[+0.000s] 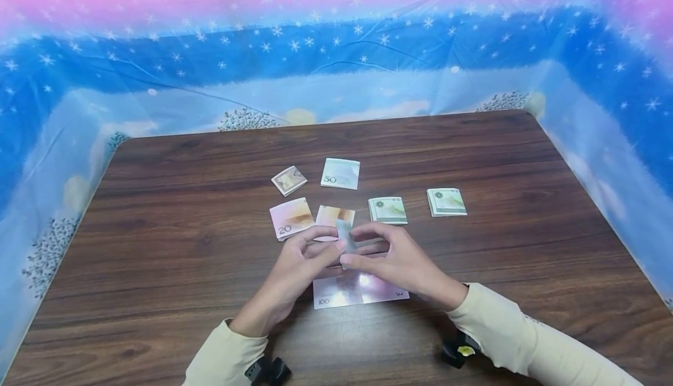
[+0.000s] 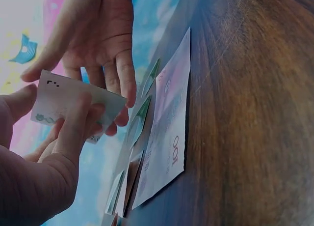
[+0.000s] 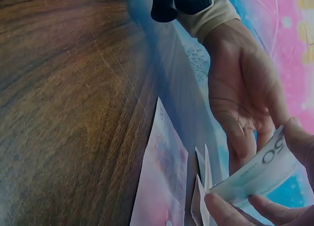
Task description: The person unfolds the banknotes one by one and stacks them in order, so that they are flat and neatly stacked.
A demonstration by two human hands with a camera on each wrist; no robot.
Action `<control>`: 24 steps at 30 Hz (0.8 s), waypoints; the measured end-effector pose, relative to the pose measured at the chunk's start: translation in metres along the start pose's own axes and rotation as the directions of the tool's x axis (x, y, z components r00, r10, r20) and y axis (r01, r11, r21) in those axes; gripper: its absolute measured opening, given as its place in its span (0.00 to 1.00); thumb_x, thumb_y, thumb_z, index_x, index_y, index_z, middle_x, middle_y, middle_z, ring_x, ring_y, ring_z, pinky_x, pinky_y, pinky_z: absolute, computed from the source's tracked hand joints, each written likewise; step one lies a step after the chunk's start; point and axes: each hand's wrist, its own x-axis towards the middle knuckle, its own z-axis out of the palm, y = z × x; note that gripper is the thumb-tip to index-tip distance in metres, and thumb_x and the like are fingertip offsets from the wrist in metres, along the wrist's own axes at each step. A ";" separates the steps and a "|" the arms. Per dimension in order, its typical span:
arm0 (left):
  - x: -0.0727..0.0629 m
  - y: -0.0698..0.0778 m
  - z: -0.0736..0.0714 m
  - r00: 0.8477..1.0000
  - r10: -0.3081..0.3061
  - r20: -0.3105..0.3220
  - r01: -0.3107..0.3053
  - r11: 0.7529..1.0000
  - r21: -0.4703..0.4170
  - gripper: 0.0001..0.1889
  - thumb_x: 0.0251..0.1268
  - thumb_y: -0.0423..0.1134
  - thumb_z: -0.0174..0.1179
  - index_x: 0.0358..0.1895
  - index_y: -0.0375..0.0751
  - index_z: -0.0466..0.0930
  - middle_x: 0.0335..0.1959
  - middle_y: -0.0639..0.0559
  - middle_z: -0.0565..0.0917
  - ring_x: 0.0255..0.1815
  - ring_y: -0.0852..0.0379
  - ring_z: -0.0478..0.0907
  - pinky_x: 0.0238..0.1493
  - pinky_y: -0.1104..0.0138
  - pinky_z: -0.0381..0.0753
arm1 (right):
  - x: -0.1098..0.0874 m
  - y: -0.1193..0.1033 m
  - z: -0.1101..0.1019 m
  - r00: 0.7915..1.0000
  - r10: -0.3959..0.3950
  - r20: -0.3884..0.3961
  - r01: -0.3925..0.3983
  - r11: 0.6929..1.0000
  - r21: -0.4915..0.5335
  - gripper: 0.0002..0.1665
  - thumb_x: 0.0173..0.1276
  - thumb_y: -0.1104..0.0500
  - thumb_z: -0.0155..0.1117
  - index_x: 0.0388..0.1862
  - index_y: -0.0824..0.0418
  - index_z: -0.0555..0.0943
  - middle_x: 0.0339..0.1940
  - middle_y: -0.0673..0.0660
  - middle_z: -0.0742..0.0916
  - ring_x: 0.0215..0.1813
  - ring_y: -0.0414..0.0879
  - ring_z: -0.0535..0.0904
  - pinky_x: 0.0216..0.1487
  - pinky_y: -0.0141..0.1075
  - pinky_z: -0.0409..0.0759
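Between both hands, a small folded banknote [image 1: 344, 235] is held up above the table; its greenish face shows a 50 in the right wrist view [image 3: 260, 172]. The left hand [image 1: 302, 263] grips one side of it, with several fingers laid across its face in the left wrist view. From the opposite side the right hand [image 1: 402, 251] pinches the note's edges between thumb and fingers. Beneath the hands, a pinkish 100 banknote [image 1: 339, 292] lies spread out on the table, partly hidden by them in the head view.
Beyond the hands lie several folded notes: a 20 note [image 1: 291, 218], an orange-brown note [image 1: 335, 214], a small brown note [image 1: 289, 181], a 50 note [image 1: 340, 173], and two green notes [image 1: 388, 210] [image 1: 446, 202]. Patterned cloth [image 1: 336, 53] surrounds the wooden table [image 1: 158, 246].
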 end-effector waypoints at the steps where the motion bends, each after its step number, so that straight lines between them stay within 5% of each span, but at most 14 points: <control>1: 0.000 0.000 0.000 1.000 0.000 0.004 0.000 1.000 0.000 0.22 0.69 0.37 0.65 0.61 0.30 0.74 0.54 0.32 0.84 0.50 0.47 0.86 0.53 0.54 0.86 | 0.000 0.000 0.001 1.000 0.006 0.010 -0.006 1.000 0.014 0.34 0.63 0.51 0.77 0.62 0.66 0.78 0.60 0.62 0.83 0.57 0.56 0.84 0.52 0.42 0.86; 12: -0.001 -0.003 -0.002 1.000 0.012 0.001 -0.012 0.999 0.046 0.22 0.71 0.33 0.62 0.65 0.30 0.72 0.57 0.32 0.82 0.52 0.48 0.85 0.52 0.56 0.87 | -0.004 -0.005 0.000 0.997 0.040 0.069 -0.047 0.993 0.110 0.35 0.65 0.59 0.71 0.67 0.74 0.71 0.58 0.69 0.84 0.60 0.59 0.82 0.58 0.45 0.83; 17: -0.003 -0.001 -0.002 0.996 0.015 -0.088 -0.010 0.998 0.058 0.23 0.69 0.29 0.59 0.66 0.31 0.72 0.50 0.32 0.85 0.43 0.51 0.86 0.45 0.60 0.88 | -0.007 -0.007 -0.011 0.997 0.068 0.040 -0.072 0.990 0.123 0.33 0.64 0.69 0.62 0.68 0.77 0.67 0.55 0.73 0.84 0.51 0.59 0.85 0.52 0.49 0.87; 24: -0.006 0.000 -0.006 0.977 0.032 -0.212 -0.012 0.995 0.097 0.21 0.66 0.25 0.62 0.62 0.32 0.76 0.48 0.32 0.86 0.41 0.48 0.88 0.43 0.64 0.88 | -0.008 -0.001 -0.022 0.990 0.104 -0.095 -0.095 0.991 0.095 0.20 0.67 0.72 0.63 0.56 0.78 0.76 0.44 0.68 0.89 0.42 0.51 0.88 0.43 0.34 0.87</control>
